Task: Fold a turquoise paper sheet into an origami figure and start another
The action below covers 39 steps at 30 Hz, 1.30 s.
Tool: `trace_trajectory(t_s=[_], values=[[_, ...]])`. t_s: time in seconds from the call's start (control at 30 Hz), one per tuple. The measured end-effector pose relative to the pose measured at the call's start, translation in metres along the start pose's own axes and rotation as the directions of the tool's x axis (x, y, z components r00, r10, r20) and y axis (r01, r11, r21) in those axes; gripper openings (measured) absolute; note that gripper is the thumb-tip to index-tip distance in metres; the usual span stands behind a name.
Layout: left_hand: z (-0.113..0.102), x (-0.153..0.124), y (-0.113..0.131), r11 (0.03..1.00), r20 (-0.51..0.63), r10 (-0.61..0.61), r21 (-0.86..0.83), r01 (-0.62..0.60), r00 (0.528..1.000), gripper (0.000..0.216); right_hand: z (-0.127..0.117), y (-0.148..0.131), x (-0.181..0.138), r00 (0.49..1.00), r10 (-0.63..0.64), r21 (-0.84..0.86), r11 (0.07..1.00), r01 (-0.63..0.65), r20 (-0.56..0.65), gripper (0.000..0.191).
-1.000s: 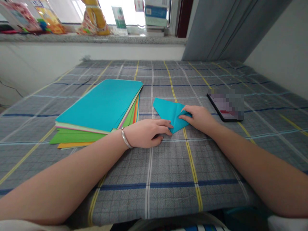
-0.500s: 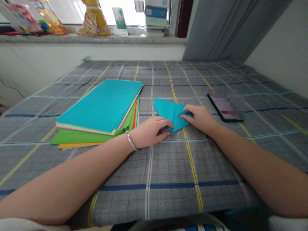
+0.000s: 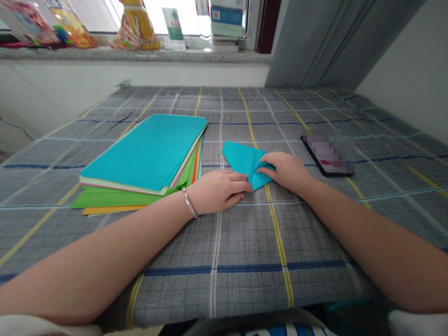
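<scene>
A small folded sheet of blue paper point(image 3: 240, 156) lies on the checked cloth, with a crease running down its middle. My left hand point(image 3: 220, 190), with a silver bangle at the wrist, presses its fingertips on the paper's near corner. At the paper's right side, my right hand point(image 3: 282, 169) pinches a flap that is lifted and curled toward the middle. The fingers cover part of the paper's right edge. Left of my hands, a stack of coloured paper point(image 3: 147, 149) has a blue sheet on top and green and orange ones sticking out below.
A phone point(image 3: 329, 154) lies on the grey checked tablecloth point(image 3: 252, 247) to the right of my right hand. On the windowsill point(image 3: 189, 56) at the back stand snack bags point(image 3: 140, 25), a green and white tube point(image 3: 173, 28) and stacked boxes point(image 3: 227, 21). A grey curtain point(image 3: 325, 42) hangs at right.
My right hand has moved slightly left, bringing the paper's right flap further over toward the crease. The left hand's fingers have closed together a little on the near corner.
</scene>
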<state>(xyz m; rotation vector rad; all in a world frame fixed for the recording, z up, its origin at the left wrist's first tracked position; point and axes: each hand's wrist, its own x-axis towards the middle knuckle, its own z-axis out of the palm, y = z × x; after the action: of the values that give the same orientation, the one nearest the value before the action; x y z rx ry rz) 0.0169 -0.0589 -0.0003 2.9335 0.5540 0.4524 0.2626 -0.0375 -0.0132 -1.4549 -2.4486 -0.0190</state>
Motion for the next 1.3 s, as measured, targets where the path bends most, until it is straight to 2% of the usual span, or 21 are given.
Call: trace_trajectory(t_s=[0.33,0.7,0.87,1.0,1.2,1.3], values=[[-0.003,0.000,-0.004,0.996,0.057,0.078,0.049,-0.081,0.995,0.029,-0.005,-0.004,0.007,0.991,0.055,-0.049,0.998,-0.049,0.123,0.021],[-0.001,0.001,-0.002,0.994,0.089,0.085,0.066,-0.091,0.992,0.032,-0.008,-0.005,0.012,0.982,-0.005,-0.124,0.992,0.028,0.188,0.020],[-0.001,0.000,-0.001,0.991,0.075,0.073,0.106,-0.081,0.994,0.032,-0.005,-0.002,0.012,0.986,-0.019,-0.067,0.997,0.030,0.168,0.021],[0.001,-0.001,-0.003,0.995,0.065,0.078,0.051,-0.082,0.995,0.032,-0.005,-0.002,0.011,0.986,0.026,-0.058,0.998,-0.017,0.164,0.024],[0.003,-0.002,-0.005,1.000,0.042,0.021,-0.002,-0.021,0.999,0.032,-0.007,-0.006,0.009,0.990,0.038,-0.069,0.997,-0.029,0.139,0.024],[0.003,-0.002,-0.006,0.999,0.035,0.020,-0.036,-0.018,0.999,0.030,-0.010,0.000,0.006,0.995,0.036,0.031,0.999,-0.039,0.092,0.023]])
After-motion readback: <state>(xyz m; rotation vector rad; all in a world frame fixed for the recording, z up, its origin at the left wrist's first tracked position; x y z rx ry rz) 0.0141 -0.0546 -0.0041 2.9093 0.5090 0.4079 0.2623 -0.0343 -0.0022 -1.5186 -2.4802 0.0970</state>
